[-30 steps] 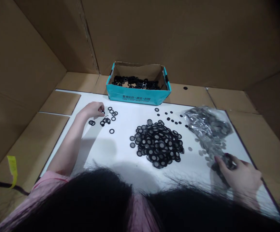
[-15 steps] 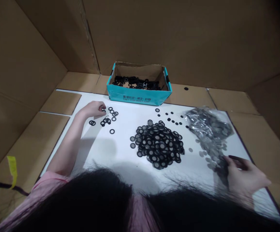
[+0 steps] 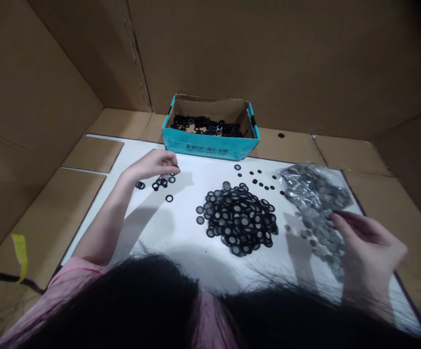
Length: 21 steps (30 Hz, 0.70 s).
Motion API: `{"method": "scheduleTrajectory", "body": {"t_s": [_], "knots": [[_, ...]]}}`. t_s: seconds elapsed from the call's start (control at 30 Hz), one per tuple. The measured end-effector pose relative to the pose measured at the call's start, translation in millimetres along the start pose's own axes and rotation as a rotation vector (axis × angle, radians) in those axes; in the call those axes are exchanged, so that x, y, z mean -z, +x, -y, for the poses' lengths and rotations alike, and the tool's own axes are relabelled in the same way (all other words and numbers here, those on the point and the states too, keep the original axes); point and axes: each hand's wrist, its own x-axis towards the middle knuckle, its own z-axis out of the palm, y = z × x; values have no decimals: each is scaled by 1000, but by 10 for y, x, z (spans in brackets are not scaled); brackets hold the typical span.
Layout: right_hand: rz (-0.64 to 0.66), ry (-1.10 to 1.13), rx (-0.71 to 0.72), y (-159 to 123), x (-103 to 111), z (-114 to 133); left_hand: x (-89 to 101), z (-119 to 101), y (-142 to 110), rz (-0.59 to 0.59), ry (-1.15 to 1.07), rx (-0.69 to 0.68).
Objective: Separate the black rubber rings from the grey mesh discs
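Note:
My left hand [image 3: 158, 164] is closed in a pinch over the loose black rings [image 3: 169, 198] at the left, with the dark edge of a black ring [image 3: 176, 167] showing at its fingertips. At the right, my right hand [image 3: 372, 242] reaches over a spill of thin grey translucent discs [image 3: 326, 237], thumb and fingers drawn together. Whatever is in that pinch is too small to make out. Just beyond its fingertips lies a clear plastic bag [image 3: 301, 184] full of similar discs. Between my hands is a heap of black rings with grey centres [image 3: 242, 220].
An open turquoise box [image 3: 210, 145] at the back holds many black rings. Several small black discs [image 3: 261, 184] lie between the heap and the bag. Cardboard walls [image 3: 268, 58] enclose the white work surface [image 3: 152, 228]. A dark cable with a yellow tag [image 3: 20, 259] is at the left.
My left hand has moved right, over the loose rings. My right hand first drew back along the spilled discs, then moved forward toward the bag, its fingertips closer together. The heap looks unchanged.

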Motion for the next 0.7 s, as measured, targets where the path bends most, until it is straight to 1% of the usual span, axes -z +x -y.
{"method": "scheduleTrajectory", "body": {"t_s": [0.1, 0.13, 0.23, 0.3, 0.33, 0.4, 0.47, 0.63, 0.7], "knots": [[148, 142, 43, -160, -381, 442, -100, -318, -9, 80, -139, -95], [221, 173, 57, -223, -507, 567, -130, -416, -11, 97, -174, -119], [384, 256, 117, -418, -820, 863, -216, -664, -20, 133, -317, -212], [459, 304, 169, -530, -960, 1007, -267, -779, -31, 171, -427, -252], [508, 334, 210, -575, -1011, 1066, -289, -821, -38, 191, -474, -260], [567, 375, 279, -643, -1082, 1165, -321, -873, -55, 219, -542, -265], [574, 387, 311, -683, -1127, 1238, -334, -891, -69, 224, -580, -276], [478, 364, 343, -701, -1188, 1323, -332, -883, -87, 175, -594, -323], [467, 355, 372, -692, -1201, 1331, -336, -889, -90, 150, -585, -332]]}}
